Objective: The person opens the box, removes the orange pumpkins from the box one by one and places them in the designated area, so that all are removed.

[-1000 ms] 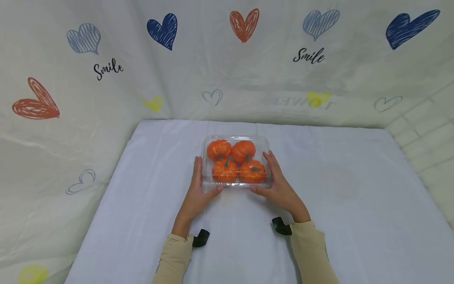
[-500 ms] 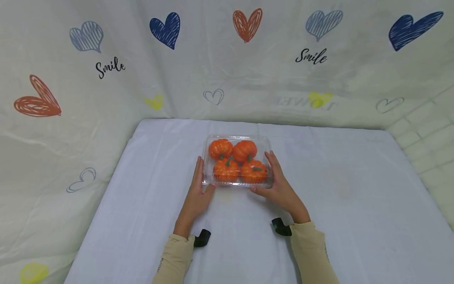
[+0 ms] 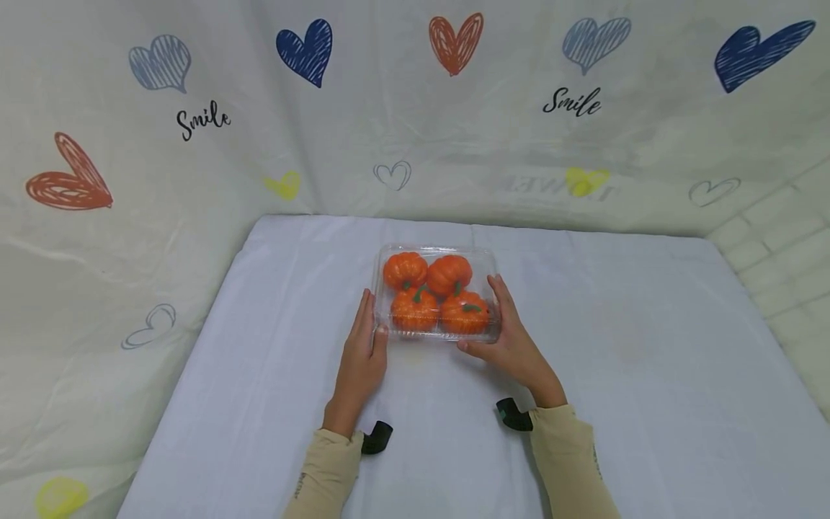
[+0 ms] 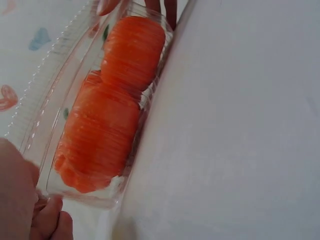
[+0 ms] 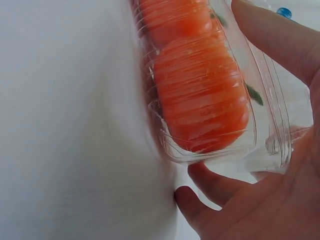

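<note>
A clear plastic clamshell box (image 3: 438, 250) sits on the white cloth in the head view, with several small orange pumpkins (image 3: 465, 313) with green stems inside. My left hand (image 3: 360, 364) holds its left side, thumb at the front left corner. In the left wrist view, fingertips (image 4: 49, 218) lie tucked at the box's lower corner. My right hand (image 3: 515, 347) grips the right side, its thumb along the front edge and its fingers up the side. The right wrist view has its fingers (image 5: 215, 182) against the end of the box, under the rim.
A white cloth (image 3: 648, 375) covers the table. Behind and at the left hangs a pale curtain (image 3: 350, 122) printed with hearts and "Smile". Black wrist-worn pieces (image 3: 377, 437) stick out inward from both beige sleeves (image 3: 570, 454).
My left thumb has drawn back from the front edge to the box's left corner. My right hand keeps its grip, and the box shifts slightly in view along with the background.
</note>
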Demonstrator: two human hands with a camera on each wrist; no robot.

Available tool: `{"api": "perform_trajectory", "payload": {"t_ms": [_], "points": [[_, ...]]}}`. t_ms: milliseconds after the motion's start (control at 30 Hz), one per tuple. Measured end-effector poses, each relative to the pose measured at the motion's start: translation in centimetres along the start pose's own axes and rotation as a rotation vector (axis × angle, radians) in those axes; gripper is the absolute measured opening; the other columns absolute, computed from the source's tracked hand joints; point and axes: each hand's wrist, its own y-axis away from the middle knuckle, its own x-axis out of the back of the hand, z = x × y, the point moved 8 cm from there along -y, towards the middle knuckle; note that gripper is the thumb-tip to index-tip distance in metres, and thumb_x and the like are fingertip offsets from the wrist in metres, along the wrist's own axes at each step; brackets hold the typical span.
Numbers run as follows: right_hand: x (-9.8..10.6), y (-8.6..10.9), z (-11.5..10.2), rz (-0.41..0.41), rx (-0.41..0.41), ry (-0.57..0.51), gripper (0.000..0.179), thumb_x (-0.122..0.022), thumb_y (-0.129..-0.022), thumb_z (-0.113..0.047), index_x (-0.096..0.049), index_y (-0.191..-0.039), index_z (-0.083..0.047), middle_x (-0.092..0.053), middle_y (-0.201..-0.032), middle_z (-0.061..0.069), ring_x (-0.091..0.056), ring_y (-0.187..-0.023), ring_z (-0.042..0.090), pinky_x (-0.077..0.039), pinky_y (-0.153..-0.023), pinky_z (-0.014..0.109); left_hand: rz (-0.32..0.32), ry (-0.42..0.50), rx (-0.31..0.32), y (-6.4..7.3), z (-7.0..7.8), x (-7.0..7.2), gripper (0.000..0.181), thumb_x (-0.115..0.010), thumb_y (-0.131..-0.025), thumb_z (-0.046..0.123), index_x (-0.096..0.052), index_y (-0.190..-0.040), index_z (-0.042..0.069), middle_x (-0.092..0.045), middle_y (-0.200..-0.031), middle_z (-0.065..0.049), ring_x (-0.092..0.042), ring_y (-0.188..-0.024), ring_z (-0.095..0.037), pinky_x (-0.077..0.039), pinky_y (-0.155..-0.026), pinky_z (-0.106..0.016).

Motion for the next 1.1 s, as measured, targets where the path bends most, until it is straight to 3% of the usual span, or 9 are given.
{"api": "perform_trajectory", "payload": {"t_ms": [233,500,767,1100], "points": [[-0.2,-0.1,0.0,0.032,0.002,-0.013,0.121,-0.090,-0.087,-0.026,-0.005,-0.174,-0.029,0.005,-0.179,-0.003,-0.004,-0.163,0.037,-0.014,-0.122,0.075,0.060,-0.010,-0.015,0.1,0.3,0.2,0.057,-0.047,-0.112,0.004,-0.031,-0.166,-0.004,-0.034,-0.170,-0.019,-0.033,-0.156,-0.025,-0.033,-0.123,-0.045],[-0.6,0.2,0.7,0.063,0.000,-0.146,0.124,-0.089,-0.088,-0.017,0.000,-0.173,-0.033,0.009,-0.179,-0.006,-0.017,-0.161,0.039,-0.010,-0.124,0.072,0.084,-0.002,-0.007,0.2,0.4,0.4,0.056,-0.049,-0.112,0.004,-0.033,-0.165,-0.004,-0.036,-0.169,-0.020,-0.035,-0.156,-0.023,-0.035,-0.121,-0.043],[-0.7,0.9,1.3,0.118,-0.046,-0.184,0.122,-0.088,-0.090,-0.020,-0.001,-0.174,-0.035,0.004,-0.178,-0.011,-0.008,-0.164,0.032,-0.006,-0.123,0.075,0.086,-0.002,-0.031,0.0,0.4,0.3,0.056,-0.049,-0.111,0.003,-0.034,-0.164,-0.006,-0.037,-0.168,-0.021,-0.036,-0.155,-0.024,-0.035,-0.121,-0.044],[-1.1,1.2,1.8,0.132,-0.069,-0.258,0.113,-0.082,-0.096,-0.021,-0.002,-0.173,-0.039,0.001,-0.177,-0.019,-0.009,-0.164,0.021,-0.021,-0.123,0.069,0.077,0.004,-0.018,0.0,0.5,0.4,0.055,-0.048,-0.113,0.005,-0.033,-0.164,-0.005,-0.037,-0.169,-0.020,-0.035,-0.156,-0.023,-0.035,-0.121,-0.044]]}}
